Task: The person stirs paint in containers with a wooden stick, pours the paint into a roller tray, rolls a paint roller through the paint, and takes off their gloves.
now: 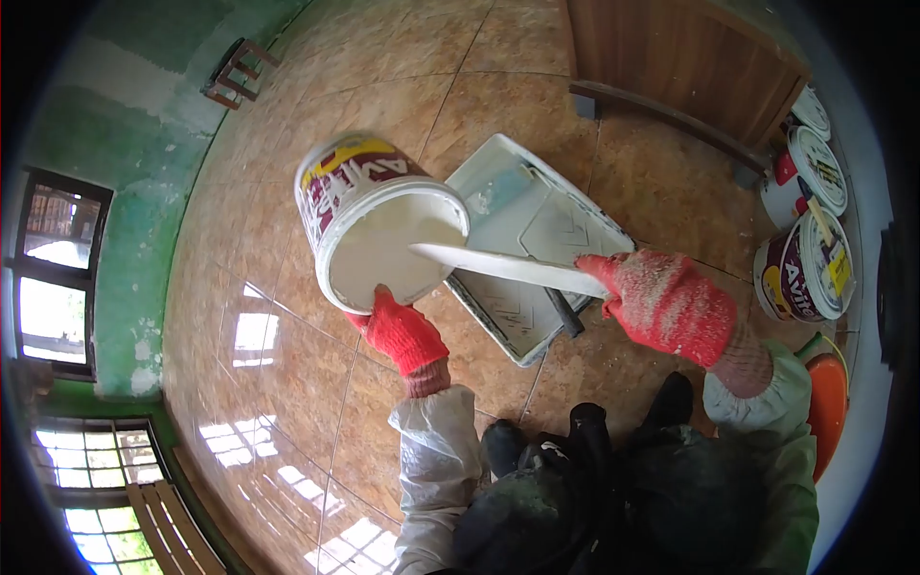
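My left hand [401,333], in a red glove, grips the lower rim of a paint bucket [359,177]. The bucket is tilted, its open mouth facing me, with white paint [383,251] inside. My right hand [666,299], in a paint-spattered red glove, is closed on the end of a long white stick [517,268]. The stick's far tip is at the bucket's mouth, over the paint. Below and behind the stick lies a white paint tray [498,321] on the tiled floor. A roller with a black handle [563,311] rests in the tray.
Several paint buckets [788,278] stand along the right wall beside a wooden cabinet [680,77]. An orange container [826,407] is by my right sleeve. A small stool [235,75] stands at the green wall [144,240]. My feet are just below the tray.
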`<action>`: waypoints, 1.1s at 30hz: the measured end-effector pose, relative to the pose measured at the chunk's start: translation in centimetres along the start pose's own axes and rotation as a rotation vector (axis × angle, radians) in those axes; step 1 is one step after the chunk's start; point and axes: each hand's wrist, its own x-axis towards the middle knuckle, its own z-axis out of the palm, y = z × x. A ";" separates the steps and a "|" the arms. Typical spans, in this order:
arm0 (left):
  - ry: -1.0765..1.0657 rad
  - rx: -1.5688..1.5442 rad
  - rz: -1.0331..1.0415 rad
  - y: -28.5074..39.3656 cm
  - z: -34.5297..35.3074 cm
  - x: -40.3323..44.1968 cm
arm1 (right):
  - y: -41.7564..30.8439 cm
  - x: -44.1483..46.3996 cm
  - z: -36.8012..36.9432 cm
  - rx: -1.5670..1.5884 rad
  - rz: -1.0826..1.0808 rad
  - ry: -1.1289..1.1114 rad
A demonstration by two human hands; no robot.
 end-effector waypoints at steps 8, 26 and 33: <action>0.103 -0.083 -0.073 -4.6 -7.5 0.5 | -2.1 2.3 5.0 -0.063 -0.111 -0.113; -0.195 0.691 -0.239 -0.9 -11.2 4.2 | -4.0 3.1 6.2 -0.395 -0.185 -0.202; -0.278 1.006 -0.116 1.2 -9.5 5.2 | -3.3 2.7 7.0 -0.373 -0.141 -0.210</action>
